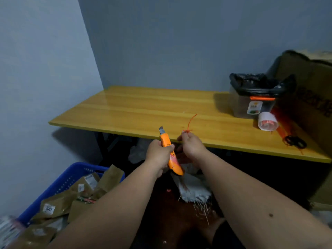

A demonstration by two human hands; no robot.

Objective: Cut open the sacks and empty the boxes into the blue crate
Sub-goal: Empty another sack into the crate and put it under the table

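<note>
My left hand (159, 155) grips an orange utility knife (168, 151) with its short blade pointing up, just in front of the table edge. Beside it, my right hand (190, 146) pinches a thin orange zip tie (190, 123) that sticks up over the table. Below both hands lies a white woven sack (194, 189) with frayed threads at its end, partly hidden by my forearms. At the lower left stands the blue crate (68, 178), holding several brown cardboard boxes (59, 203) with white labels.
A yellow wooden table (143, 108) runs across the middle, against grey walls. On its right end stand a clear bin lined with a black bag (255, 97), a white tape roll (267, 121) and orange-handled scissors (291, 137). A large cardboard box (309, 97) fills the far right.
</note>
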